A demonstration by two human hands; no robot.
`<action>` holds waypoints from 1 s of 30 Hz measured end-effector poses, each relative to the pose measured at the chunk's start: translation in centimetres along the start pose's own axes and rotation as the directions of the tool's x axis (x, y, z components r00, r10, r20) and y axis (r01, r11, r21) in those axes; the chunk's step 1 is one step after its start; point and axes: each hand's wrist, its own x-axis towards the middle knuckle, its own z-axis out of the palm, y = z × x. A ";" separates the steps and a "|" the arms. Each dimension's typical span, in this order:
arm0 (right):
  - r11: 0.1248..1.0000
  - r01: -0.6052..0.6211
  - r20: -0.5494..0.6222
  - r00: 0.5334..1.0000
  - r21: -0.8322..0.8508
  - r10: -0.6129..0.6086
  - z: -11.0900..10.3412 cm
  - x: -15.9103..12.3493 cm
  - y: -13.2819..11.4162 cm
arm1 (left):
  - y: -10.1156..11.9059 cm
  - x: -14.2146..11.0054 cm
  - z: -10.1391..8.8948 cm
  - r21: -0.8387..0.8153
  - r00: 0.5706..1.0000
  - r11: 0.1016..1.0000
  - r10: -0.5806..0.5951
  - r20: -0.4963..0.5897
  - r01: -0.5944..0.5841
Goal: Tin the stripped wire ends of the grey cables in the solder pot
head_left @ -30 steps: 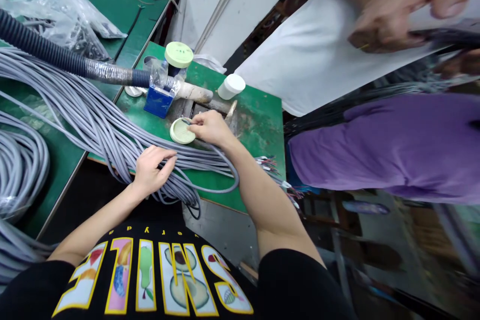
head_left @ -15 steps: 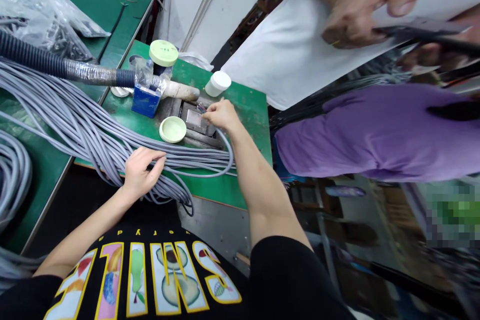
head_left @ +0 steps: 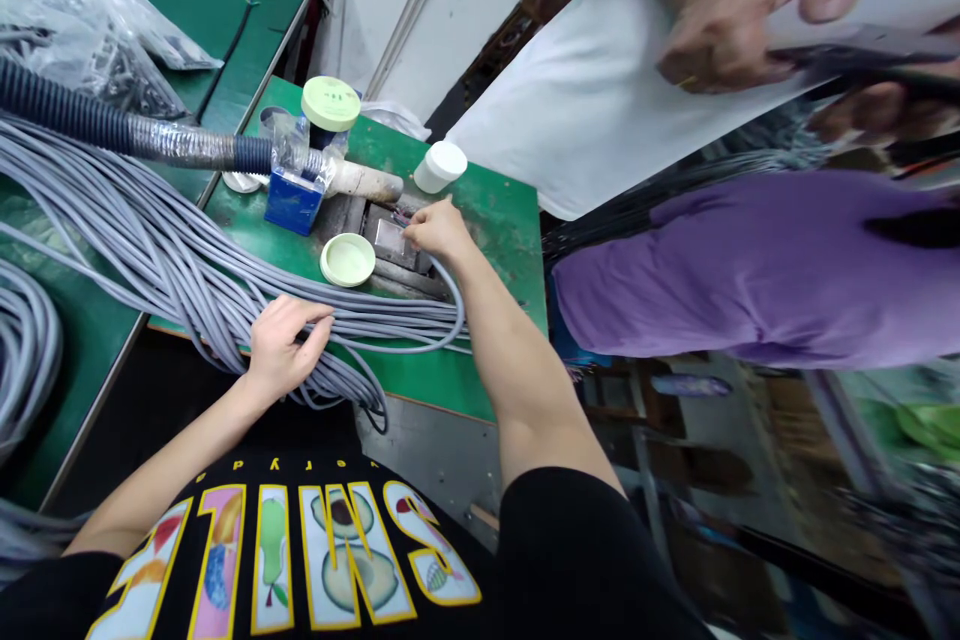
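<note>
one grey cable (head_left: pixel 459 305) is pinched near its end in the right hand (head_left: pixel 441 228), thumb and fingertips closed together, above the green table (head_left: pixel 439 382). its thin wires (head_left: pixel 400 218) stick out past the fingertips toward the upper left, by a small metal plate (head_left: pixel 391 235); whether they touch it is too small to tell. from the grip, the cable's long axis drops to the right, bends round in a smooth loop and turns back left toward the bundle (head_left: pixel 202 260), which stretches across the table's near side. the left hand (head_left: pixel 285 345) rests on that bundle, fingers curled, a modest gap between thumb and forefinger; whether it grips a strand cannot be told. a pale lid (head_left: pixel 348 260) lies near the plate, just beyond the bundle. the cable looks light, smooth and springy, likely to push back when bent, while the wires seem soft and easily splayed, so the cable just behind them looks the best place to hold.
</note>
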 end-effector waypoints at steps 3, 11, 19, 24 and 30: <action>1.000 0.000 -0.012 1.000 0.030 0.000 -0.2 -0.1 -0.1 | -0.1 0.0 0.0 0.000 1.000 1.000 0.003 0.000 -0.003; 0.784 0.054 -0.178 0.981 0.619 0.073 -3.8 -8.3 3.6 | -0.2 0.5 -0.2 -0.016 1.000 0.999 0.028 0.003 -0.028; 0.240 -0.023 -0.064 0.936 0.971 0.347 0.0 -28.8 12.2 | 1.0 2.5 2.3 -0.001 0.888 0.980 0.180 0.424 -0.198; 0.432 -0.616 0.481 0.786 0.658 0.388 8.0 -33.9 13.5 | 2.9 3.9 6.3 0.297 0.688 0.874 0.058 0.723 -0.386; 0.230 -0.514 0.501 0.857 0.826 0.118 7.9 -31.2 10.2 | 3.6 4.8 8.6 0.389 0.655 0.779 0.036 0.755 -0.492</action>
